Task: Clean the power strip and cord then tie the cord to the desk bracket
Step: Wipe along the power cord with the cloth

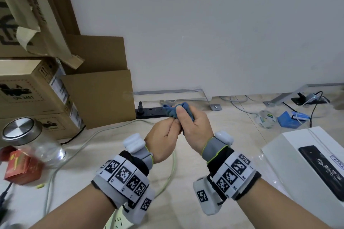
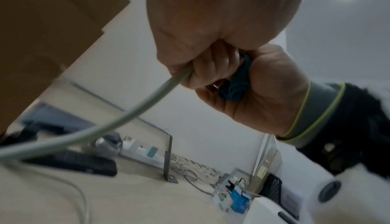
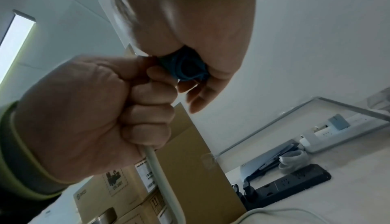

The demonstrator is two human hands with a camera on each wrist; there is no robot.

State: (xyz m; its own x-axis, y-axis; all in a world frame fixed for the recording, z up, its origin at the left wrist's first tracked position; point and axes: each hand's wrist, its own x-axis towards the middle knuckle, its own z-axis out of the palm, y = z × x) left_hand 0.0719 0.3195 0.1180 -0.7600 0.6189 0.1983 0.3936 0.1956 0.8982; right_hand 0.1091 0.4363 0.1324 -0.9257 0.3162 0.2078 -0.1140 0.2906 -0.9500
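Note:
My left hand (image 1: 163,135) is fisted round a pale grey cord (image 2: 147,97), which hangs from the fist and trails over the beige surface (image 1: 104,132). Right beside it, touching, my right hand (image 1: 193,128) grips a bunched blue cloth (image 1: 176,109) with the thumb on top. In the right wrist view the cloth (image 3: 185,66) sits wrapped where the cord (image 3: 160,177) leaves the left fist. A white power strip (image 1: 116,219) shows at the bottom edge, partly hidden under my left wrist. A metal bracket (image 1: 204,96) stands at the wall behind the hands.
A black power strip (image 1: 150,111) lies by the wall. Cardboard boxes (image 1: 28,89) stack at the left, with a glass jar (image 1: 33,141) and red box (image 1: 20,169) in front. A white box (image 1: 307,163) sits at right, a tape roll (image 1: 265,119) and blue box (image 1: 290,119) beyond.

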